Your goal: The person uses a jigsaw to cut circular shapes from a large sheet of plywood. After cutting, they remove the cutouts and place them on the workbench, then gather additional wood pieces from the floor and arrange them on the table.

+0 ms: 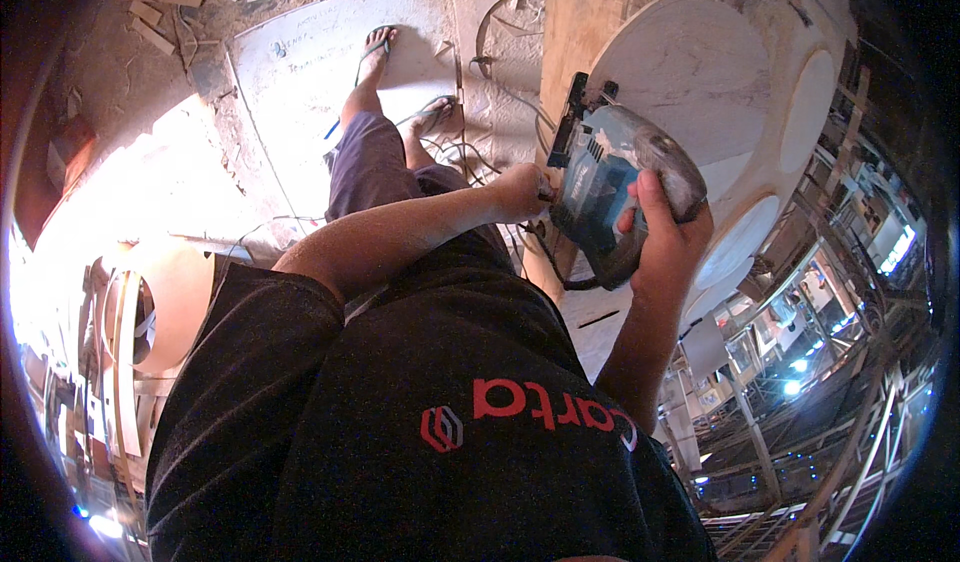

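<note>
Two hands are on one blue power saw [600, 177], a jigsaw with a grey top and a black body, held up in front of the person's chest. The right hand [665, 237] wraps the saw's rear handle, thumb up along the side, its grip clenched around the tool. The left hand [520, 192] reaches across from the other side and touches the saw's front end; its fingers are curled in, but whether the grip truly closes on the tool or only presses against it cannot be told from this angle. A black cord [560, 272] loops down from the saw's lower end.

Just behind the saw stands a pale wooden panel [700, 82] with a rounded top edge and round cut-outs along its right side; the saw's front sits against or very near its left edge. A tall plank [580, 22] leans beside it.

The person wears a black shirt [420, 402] with a red mark on it and purple shorts [370, 167]. Below them, two feet in sandals [378, 44] stand on a flat pale board [300, 72] lying on the floor. The floor [150, 72] around it is covered in sawdust and small wood scraps. At the left, curved wooden pieces [140, 322] are stacked on edge. To the lower right, metal framing and bright lights show, bent by the lens
</note>
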